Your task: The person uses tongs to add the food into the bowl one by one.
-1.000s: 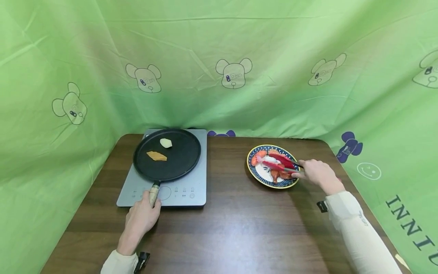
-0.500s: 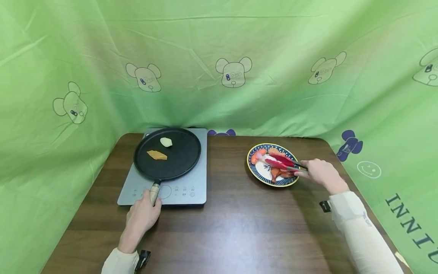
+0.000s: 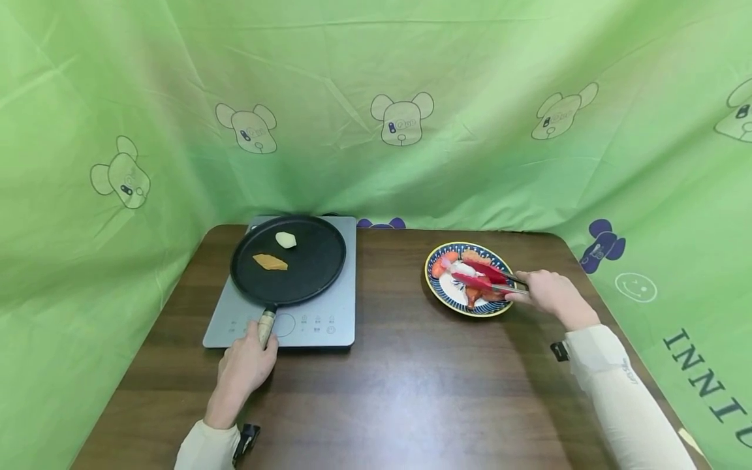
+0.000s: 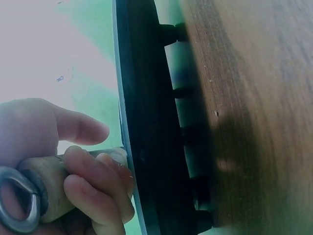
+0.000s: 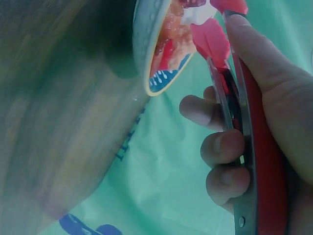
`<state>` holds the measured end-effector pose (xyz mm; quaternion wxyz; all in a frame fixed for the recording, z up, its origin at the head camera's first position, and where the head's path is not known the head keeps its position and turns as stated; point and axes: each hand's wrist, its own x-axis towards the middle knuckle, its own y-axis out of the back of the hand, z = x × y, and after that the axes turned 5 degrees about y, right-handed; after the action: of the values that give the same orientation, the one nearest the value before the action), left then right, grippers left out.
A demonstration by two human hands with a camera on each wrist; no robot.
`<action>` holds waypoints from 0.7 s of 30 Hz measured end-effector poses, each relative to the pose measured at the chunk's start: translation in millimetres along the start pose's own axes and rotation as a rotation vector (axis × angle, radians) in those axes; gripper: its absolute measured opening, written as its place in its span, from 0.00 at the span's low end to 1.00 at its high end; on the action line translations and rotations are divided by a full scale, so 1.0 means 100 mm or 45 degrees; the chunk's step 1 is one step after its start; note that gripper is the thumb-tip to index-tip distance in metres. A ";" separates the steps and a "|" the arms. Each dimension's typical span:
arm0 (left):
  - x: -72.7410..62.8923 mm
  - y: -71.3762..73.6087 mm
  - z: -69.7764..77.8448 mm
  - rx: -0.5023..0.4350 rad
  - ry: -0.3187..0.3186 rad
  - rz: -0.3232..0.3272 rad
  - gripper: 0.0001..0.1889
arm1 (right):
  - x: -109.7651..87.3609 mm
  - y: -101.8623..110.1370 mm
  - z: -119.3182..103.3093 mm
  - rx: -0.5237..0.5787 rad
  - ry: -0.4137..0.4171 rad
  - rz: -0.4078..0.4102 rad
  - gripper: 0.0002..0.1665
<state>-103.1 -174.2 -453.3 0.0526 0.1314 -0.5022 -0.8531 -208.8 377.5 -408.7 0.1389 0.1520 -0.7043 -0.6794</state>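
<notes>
My left hand [image 3: 249, 359] grips the wooden handle [image 4: 54, 183] of a flat black pan [image 3: 305, 277]. In the pan lie a pale slice [image 3: 285, 240] and an orange-brown piece [image 3: 270, 262]. My right hand [image 3: 549, 294] holds red-tipped metal tongs [image 5: 247, 122], fingers and thumb wrapped around both arms. The tong heads are low over a blue-patterned plate [image 3: 437, 295], on either side of a white piece with a pink tail, like a shrimp [image 3: 465, 268]. Beside it are orange-red pieces [image 3: 442, 266], a breaded piece [image 3: 474, 256] and a glossy brown piece [image 3: 472, 296].
The pan stands on a grey induction cooker [image 3: 346, 320] at the left of the brown wooden table [image 3: 399, 378]. A green printed curtain [image 3: 329, 170] hangs behind and along both sides. The plate lies at the right, toward the back edge.
The red tong heads have drawn closer together around the white piece. My right hand has shifted slightly to the right. My left hand keeps its grip on the pan handle.
</notes>
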 end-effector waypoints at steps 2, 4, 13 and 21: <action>0.01 0.01 0.01 -0.003 0.000 -0.003 0.27 | 0.03 0.02 0.00 0.002 0.010 -0.001 0.33; 0.02 0.01 0.01 -0.006 0.002 -0.003 0.28 | 0.06 0.05 0.00 0.010 0.013 -0.013 0.31; 0.02 0.00 0.00 -0.010 0.008 -0.006 0.27 | 0.06 0.07 -0.01 -0.020 0.034 -0.013 0.27; 0.02 -0.01 -0.01 -0.018 0.018 -0.022 0.27 | 0.02 0.06 -0.03 0.009 0.019 0.004 0.34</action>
<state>-104.4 -175.2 -454.7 0.0498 0.1412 -0.4947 -0.8561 -209.0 374.1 -402.5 0.1448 0.1563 -0.7058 -0.6756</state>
